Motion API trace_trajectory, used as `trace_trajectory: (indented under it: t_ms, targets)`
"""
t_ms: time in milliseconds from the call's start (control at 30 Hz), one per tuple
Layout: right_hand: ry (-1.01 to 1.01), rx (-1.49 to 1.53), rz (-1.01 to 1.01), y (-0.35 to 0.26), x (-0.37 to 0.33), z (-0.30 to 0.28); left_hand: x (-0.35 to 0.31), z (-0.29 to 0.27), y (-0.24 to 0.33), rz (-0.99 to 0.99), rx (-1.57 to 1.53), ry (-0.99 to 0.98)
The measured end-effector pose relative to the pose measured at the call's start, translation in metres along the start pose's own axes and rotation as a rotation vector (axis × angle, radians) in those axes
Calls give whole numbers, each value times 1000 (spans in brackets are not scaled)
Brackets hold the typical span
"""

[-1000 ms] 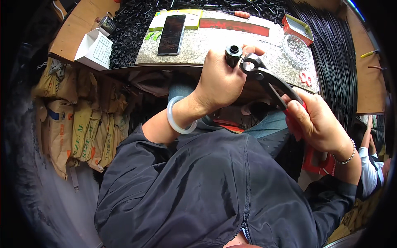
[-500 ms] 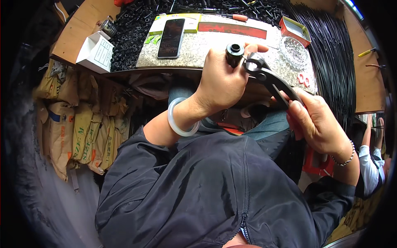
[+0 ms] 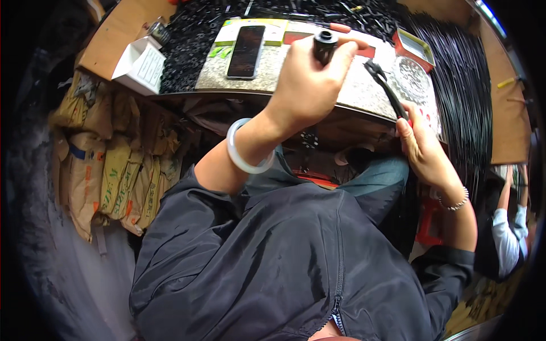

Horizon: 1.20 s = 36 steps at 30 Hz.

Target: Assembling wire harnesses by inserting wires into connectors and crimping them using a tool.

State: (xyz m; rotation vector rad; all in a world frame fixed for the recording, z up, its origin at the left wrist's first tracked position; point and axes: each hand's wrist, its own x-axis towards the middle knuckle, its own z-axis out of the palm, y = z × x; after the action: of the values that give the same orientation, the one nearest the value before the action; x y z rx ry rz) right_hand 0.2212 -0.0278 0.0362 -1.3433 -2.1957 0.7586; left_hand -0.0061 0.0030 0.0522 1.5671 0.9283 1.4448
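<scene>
My left hand (image 3: 307, 85) is closed round a short black tube-like part (image 3: 325, 50), held upright above the worktop with its ringed hollow end facing up. The index finger stretches out to the right past it. My right hand (image 3: 425, 148) grips the handles of black pincers (image 3: 389, 94) over the worktop's front right. Their jaws point up and left, apart from the black part, and look closed together, though motion blurs them. A clear glass dish (image 3: 410, 78) of small bits stands just beyond the pincers.
A phone (image 3: 247, 52) lies on the pale board (image 3: 219, 79), by a yellow-green box (image 3: 226, 35). Black small parts (image 3: 187, 62) heap behind and left; long black rods (image 3: 463, 91) lie right. Also here: a white box (image 3: 141, 67), a red box (image 3: 414, 48), sacks (image 3: 85, 170) and another person (image 3: 506, 236).
The pincers have come away from the black part, their jaws now closer together. My left hand has lifted the part slightly farther off; my right hand has drawn a little apart from it.
</scene>
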Motion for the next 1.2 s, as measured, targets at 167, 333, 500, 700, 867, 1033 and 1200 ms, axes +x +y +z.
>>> trace_trajectory:
  t_ms: [167, 333, 500, 700, 867, 1033, 1200]
  targets:
    - [226, -602, 104, 85, 5, 39, -26, 16, -17, -192, -214, -106]
    - [386, -1019, 68, 81, 16, 68, -135, 18, -140, -86, 118, -63]
    - [454, -1031, 80, 91, 16, 79, -161, 16, -186, -133, 148, -138]
    - [356, -928, 30, 90, 21, 110, -96, -108, -77, 349, 437, 268]
    - [331, -886, -7, 79, 20, 134, -191, -276, -37, 230, 702, 475]
    - [291, -974, -23, 74, 7, 135, -396, -324, -116, -347, 1153, 568]
    - [256, -913, -54, 82, 5, 133, -595, -248, -182, -1038, 954, 418]
